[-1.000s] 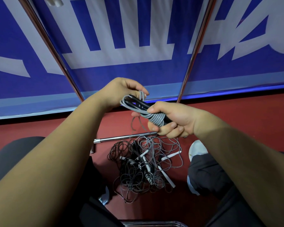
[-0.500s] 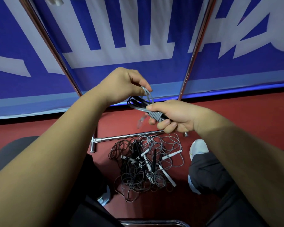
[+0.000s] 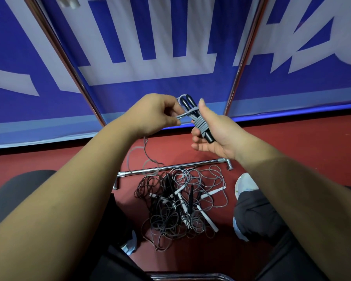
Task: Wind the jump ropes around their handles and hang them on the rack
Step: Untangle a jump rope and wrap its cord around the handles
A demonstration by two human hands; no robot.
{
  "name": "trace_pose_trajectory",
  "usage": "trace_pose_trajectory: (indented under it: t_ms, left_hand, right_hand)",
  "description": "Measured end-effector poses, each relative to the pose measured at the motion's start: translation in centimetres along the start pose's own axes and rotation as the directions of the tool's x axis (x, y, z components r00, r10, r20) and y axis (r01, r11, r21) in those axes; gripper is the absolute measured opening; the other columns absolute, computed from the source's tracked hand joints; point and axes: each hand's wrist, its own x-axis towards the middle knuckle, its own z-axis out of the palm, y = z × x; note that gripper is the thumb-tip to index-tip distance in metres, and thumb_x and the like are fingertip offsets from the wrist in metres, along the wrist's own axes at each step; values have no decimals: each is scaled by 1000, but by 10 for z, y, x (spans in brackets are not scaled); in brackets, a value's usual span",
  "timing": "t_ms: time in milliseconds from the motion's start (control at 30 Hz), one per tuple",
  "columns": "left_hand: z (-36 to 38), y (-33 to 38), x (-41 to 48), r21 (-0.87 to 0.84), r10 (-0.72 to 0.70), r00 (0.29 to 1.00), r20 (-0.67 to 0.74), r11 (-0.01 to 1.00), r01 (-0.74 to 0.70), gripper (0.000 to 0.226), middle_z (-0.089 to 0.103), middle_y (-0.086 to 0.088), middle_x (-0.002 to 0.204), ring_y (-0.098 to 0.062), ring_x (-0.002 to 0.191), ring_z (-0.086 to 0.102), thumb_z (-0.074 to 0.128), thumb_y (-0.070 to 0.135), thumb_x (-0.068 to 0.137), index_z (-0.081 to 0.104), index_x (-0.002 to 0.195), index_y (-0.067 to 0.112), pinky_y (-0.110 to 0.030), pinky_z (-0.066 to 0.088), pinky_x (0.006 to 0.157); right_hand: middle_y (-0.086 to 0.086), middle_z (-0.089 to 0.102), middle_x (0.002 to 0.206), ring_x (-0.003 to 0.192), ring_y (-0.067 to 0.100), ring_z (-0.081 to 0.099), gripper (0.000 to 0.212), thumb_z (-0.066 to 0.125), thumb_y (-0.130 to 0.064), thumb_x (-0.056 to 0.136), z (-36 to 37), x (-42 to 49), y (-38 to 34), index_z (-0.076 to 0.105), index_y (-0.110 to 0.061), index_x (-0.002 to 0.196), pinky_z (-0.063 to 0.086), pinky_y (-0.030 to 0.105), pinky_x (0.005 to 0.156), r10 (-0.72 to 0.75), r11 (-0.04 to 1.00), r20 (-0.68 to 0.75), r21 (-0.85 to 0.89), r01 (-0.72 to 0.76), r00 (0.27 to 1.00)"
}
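Grey rope [image 3: 200, 125] wound round black handles [image 3: 208, 137], held in right grip [image 3: 218, 132]; left grip [image 3: 156, 113] pinching loose strand

Fingers of the right hand [image 3: 217, 131] sit partly hidden behind the pair of black plastic jump-rope handles [image 3: 208, 137] it grips. The thin grey cord [image 3: 200, 124] vanishes inside the pinching left hand [image 3: 156, 114]; its loose tail below is blurred. In the tangled heap of grey and black ropes [image 3: 180, 205], single ropes cannot be told apart. Two slanted chrome rack poles [image 3: 242, 63] run off the top edge; the blue banner's white lettering [image 3: 146, 74] is blurred and cropped
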Motion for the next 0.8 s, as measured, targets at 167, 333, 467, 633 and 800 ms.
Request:
trace_pose_trajectory:
  t_ms: [167,333,467,633,800]
  left_hand:
    - [10,-2,2,23,-80,997,17,997,79,19,73,8,79,1,65,62,88,32,84,71,84,24,-12,46,61]
    - [14,-1,0,-42,-105,987,120,993,111,24,76,-1,72,-7,60,66,82,39,91,71,88,18,-18,50,59]
    - [17,-5,-2,-205,-51,940,337,971,126,21,80,-5,92,-14,77,71,69,32,103,75,102,12,-30,58,82]
    - [17,-17,-3,-388,-23,909,417,900,200,19,78,-14,113,-16,96,66,59,15,109,73,121,12,-32,53,95]
    - [12,-12,1,-131,-104,971,217,982,134,11,80,1,88,-3,74,68,83,29,92,77,96,20,-15,51,73]
  right_hand:
    - [4,60,72,57,15,55,59,66,-73,91,2,-1,2,63,-15,99,47,26,48,44,998,-43,-36,-46,998]
    - [3,59,72,54,13,54,39,64,-52,95,-1,0,0,61,-13,97,45,24,45,75,996,-71,63,-71,995]
    - [5,58,71,53,14,50,29,60,-42,96,-1,1,-2,59,-13,96,42,23,45,36,991,-61,134,-28,998]
    - [5,61,75,54,15,52,31,60,-43,95,-9,1,-6,63,-12,98,41,26,45,-9,996,-68,91,15,998]
    - [7,64,80,57,18,57,32,61,-45,97,-5,-1,-3,65,-13,100,46,28,49,-46,996,-43,68,49,998]
